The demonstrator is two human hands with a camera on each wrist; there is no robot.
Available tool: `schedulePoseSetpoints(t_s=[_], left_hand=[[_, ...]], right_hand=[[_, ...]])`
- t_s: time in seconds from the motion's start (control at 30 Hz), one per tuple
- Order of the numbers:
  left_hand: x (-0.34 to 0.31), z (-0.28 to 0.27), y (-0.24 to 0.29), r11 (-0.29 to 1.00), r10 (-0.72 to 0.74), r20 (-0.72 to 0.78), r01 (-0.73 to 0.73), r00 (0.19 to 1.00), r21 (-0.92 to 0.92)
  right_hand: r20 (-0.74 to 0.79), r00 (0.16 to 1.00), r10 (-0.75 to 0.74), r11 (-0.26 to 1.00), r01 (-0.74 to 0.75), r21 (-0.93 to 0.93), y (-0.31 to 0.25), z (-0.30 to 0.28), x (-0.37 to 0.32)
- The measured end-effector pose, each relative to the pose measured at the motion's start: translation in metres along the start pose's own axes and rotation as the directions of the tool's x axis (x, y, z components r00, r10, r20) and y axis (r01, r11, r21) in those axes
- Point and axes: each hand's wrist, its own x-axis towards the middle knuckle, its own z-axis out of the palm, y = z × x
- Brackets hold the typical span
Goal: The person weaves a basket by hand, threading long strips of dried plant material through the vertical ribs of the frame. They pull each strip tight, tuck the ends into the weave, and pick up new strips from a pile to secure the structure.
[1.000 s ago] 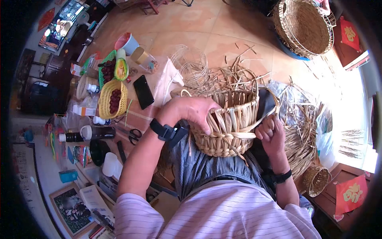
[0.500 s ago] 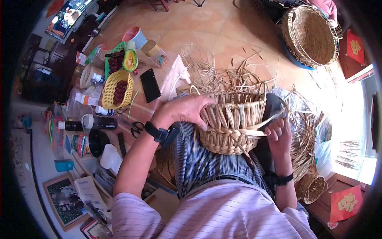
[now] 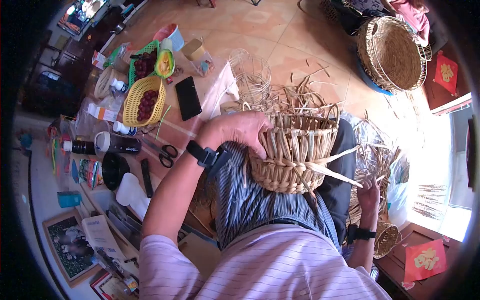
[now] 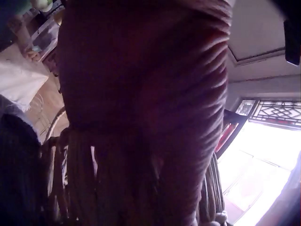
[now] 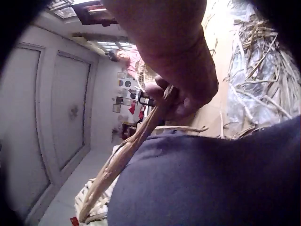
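Note:
A half-woven straw basket (image 3: 287, 175) sits on the person's lap, with upright strands rising to its rim and a thick plaited band at its base. My left hand (image 3: 245, 131) grips its left side, thumb on the outer wall and fingers over the rim. In the left wrist view, that hand (image 4: 146, 84) is dark against the upright strands. Off to the basket's right, my right hand (image 3: 369, 192) pinches the end of a flat straw strand (image 3: 340, 176) stretched out from the wall. In the right wrist view this strand (image 5: 122, 157) runs taut. A second strand (image 3: 342, 154) sticks out above it.
Loose straw (image 3: 372, 155) lies on plastic at the right. On the left table are scissors (image 3: 168, 155), a phone (image 3: 188, 98), a yellow basket of fruit (image 3: 131, 107) and bottles. A large round basket (image 3: 392, 55) stands at the back right near another person (image 3: 412, 15).
My right hand has moved right and toward the body, drawing the strand out straight from the basket. The second strand now stands apart from it. My left hand keeps its grip.

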Motion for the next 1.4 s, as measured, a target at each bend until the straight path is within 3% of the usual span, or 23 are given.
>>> schedulePoseSetpoints(t_s=[0.03,0.17,0.3,0.4,0.47,0.6,0.63,0.67,0.7,0.73,0.77,0.8,0.87,0.9,0.93,1.0,1.03,1.13,1.2,1.23,1.3,1.33,1.4], left_hand=[[0.003,-0.003,0.001,1.0,0.024,0.02,-0.023,1.0,-0.009],[0.012,0.004,0.008,0.996,0.081,0.027,-0.08,0.996,-0.029],[0.009,0.004,0.014,0.998,0.034,0.019,-0.035,0.999,0.043],[0.01,0.011,0.007,1.0,-0.01,0.026,0.01,1.0,0.004],[0.007,0.009,0.014,0.998,-0.053,0.04,0.054,0.998,-0.015],[-0.004,0.012,0.019,0.996,0.023,-0.086,-0.015,0.996,0.087],[-0.007,0.007,0.028,0.992,0.009,-0.102,0.004,0.995,0.128],[-0.007,0.002,0.036,0.986,0.001,-0.117,0.019,0.993,0.167],[-0.006,-0.002,0.043,0.997,0.078,-0.131,-0.079,0.988,-0.006],[-0.002,-0.006,0.064,0.993,0.115,-0.251,-0.111,0.961,0.03],[-0.001,-0.007,0.089,0.988,0.152,-0.367,-0.138,0.918,0.066],[0.002,-0.002,0.106,0.982,0.188,-0.475,-0.158,0.859,0.101],[0.017,0.026,0.122,0.883,0.388,-0.415,-0.204,0.823,0.422],[0.028,0.043,0.132,0.791,0.485,-0.359,-0.225,0.797,0.569],[0.033,0.059,0.147,0.774,0.403,-0.337,-0.12,0.851,0.622],[0.053,0.091,0.146,0.663,0.363,-0.318,-0.003,0.876,0.748],[0.059,0.097,0.146,0.666,0.346,-0.328,0.016,0.879,0.745],[0.068,0.104,0.152,0.664,0.323,-0.349,0.052,0.88,0.746],[0.067,0.103,0.157,0.66,0.334,-0.373,0.067,0.866,0.748],[0.063,0.1,0.158,0.783,0.247,-0.405,0.066,0.88,0.619],[0.049,0.087,0.169,0.972,-0.067,-0.55,0.178,0.833,0.152],[0.042,0.082,0.171,0.97,-0.24,-0.559,0.218,0.793,-0.108],[0.027,0.078,0.152,0.776,-0.347,-0.525,-0.077,0.777,-0.626]], right_hand=[[-0.08,0.996,-0.044,0.998,0.04,-0.049,0.0,-0.009,-0.003],[-0.069,0.997,-0.043,0.999,0.045,0.03,0.004,-0.026,-0.007],[-0.271,0.956,-0.109,0.993,0.117,0.015,0.011,0.009,-0.003],[-0.109,0.992,-0.064,0.998,0.065,0.003,0.004,-0.01,0.004],[-0.179,0.98,-0.084,0.996,0.081,-0.021,0.003,-0.011,0.007],[-0.218,0.967,-0.13,0.989,0.142,0.039,-0.007,-0.023,0.01],[-0.36,0.911,-0.198,0.977,0.211,-0.002,-0.007,-0.014,0.008],[-0.316,0.929,-0.193,0.975,0.217,0.043,-0.017,-0.026,0.003],[-0.271,0.944,-0.187,0.972,0.217,0.085,-0.032,-0.043,-0.001],[-0.225,0.957,-0.182,0.969,0.214,0.126,-0.038,-0.044,-0.006],[-0.335,0.9,-0.277,0.953,0.303,0.026,-0.046,-0.044,-0.013],[-0.292,0.904,-0.312,0.949,0.309,-0.058,-0.057,-0.062,-0.017],[-0.535,0.676,-0.507,0.844,0.264,-0.467,-0.041,0.003,-0.03],[-0.425,0.739,-0.523,0.802,0.256,-0.54,-0.054,-0.028,-0.024],[-0.398,0.71,-0.581,0.749,0.275,-0.603,-0.047,-0.018,-0.024],[-0.241,0.74,-0.627,0.599,0.26,-0.758,-0.031,0.001,-0.019],[-0.122,0.783,-0.61,0.548,0.305,-0.779,-0.026,-0.003,-0.014],[0.129,0.796,-0.592,0.404,0.431,-0.807,0.011,0.05,-0.012],[0.074,0.809,-0.583,0.473,0.412,-0.779,0.026,0.072,-0.005],[0.056,0.827,-0.559,0.525,0.406,-0.748,0.031,0.085,-0.004],[0.027,0.841,-0.541,0.571,0.391,-0.722,0.047,0.11,-0.01],[0.002,0.856,-0.516,0.618,0.374,-0.692,0.053,0.121,-0.01],[0.049,0.895,-0.443,0.61,0.341,-0.716,0.068,0.138,-0.012]])
